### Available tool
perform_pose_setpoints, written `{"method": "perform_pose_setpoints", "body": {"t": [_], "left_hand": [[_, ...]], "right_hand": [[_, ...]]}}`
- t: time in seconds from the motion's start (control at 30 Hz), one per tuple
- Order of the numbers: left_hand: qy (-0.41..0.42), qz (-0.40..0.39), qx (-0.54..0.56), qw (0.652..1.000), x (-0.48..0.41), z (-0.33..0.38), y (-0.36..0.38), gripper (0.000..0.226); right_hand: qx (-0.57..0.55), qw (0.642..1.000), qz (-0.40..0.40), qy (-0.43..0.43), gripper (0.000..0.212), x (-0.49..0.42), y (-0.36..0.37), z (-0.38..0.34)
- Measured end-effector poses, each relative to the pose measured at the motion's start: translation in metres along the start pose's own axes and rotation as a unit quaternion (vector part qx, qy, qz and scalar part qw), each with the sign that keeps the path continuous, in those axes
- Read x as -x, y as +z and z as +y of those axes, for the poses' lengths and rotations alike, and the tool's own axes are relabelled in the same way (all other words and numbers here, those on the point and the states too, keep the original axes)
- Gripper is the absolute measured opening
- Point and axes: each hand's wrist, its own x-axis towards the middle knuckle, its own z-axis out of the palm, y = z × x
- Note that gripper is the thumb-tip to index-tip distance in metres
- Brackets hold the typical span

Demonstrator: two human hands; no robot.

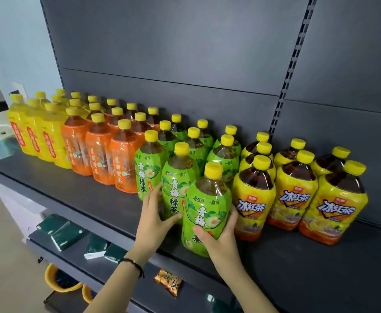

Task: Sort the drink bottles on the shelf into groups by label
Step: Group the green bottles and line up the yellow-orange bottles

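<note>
Head view, left to right. On the shelf the yellow-label bottles stand at far left, next the orange-label bottles, then the green-label bottles; each group stands in rows, caps up. The left hand grasps the middle green bottle low on its body: fingers go up its left side, thumb lies across the front. Just beside it, w/ base at the front edge of the shelf, is the front green bottle, the thing in hand now. The right hand grasps it low: thumb across the label, fingers curled round the right side, close against the iced-tea bottles (yellow wrap, dark drink) at far right.

Direction: the front green bottle is upright, long axis vertical, cap on top, label facing out to the person. I cannot tell if its base rests on the shelf or is a bit lifted.

My judgement of the step: this bottle should be set in line w/ the other green ones, i.e. closing the green group. To do it well, keep it vertical and move it straight rearward, not sideways, because neighbours are close on both sides and a tall bottle gripped low can tip. The left hand should steady the neighbour. Keep the label to the front.
</note>
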Motion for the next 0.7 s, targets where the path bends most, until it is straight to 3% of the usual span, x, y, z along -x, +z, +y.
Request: {"method": "perform_pose_setpoints", "body": {"t": [0.3,0.43,0.57,0.7], "left_hand": [[0.035,0.076,-0.086,0.993,-0.012,-0.014,0.0,0.091],[0.093,0.111,-0.165,0.976,-0.03,-0.023,-0.013,0.112],[0.107,0.098,-0.159,0.977,-0.043,-0.03,-0.019,0.124],[0.104,0.081,-0.14,0.981,-0.043,-0.032,-0.024,0.133]], "right_hand": [[0.005,0.999,0.045,0.001,0.095,-0.009,0.016,0.011],[0.035,0.996,0.079,0.009,0.09,-0.006,0.019,0.006],[0.111,0.979,0.171,0.016,0.092,0.01,0.032,0.001],[0.245,0.938,0.244,0.018,0.094,0.02,0.041,-0.009]]}}
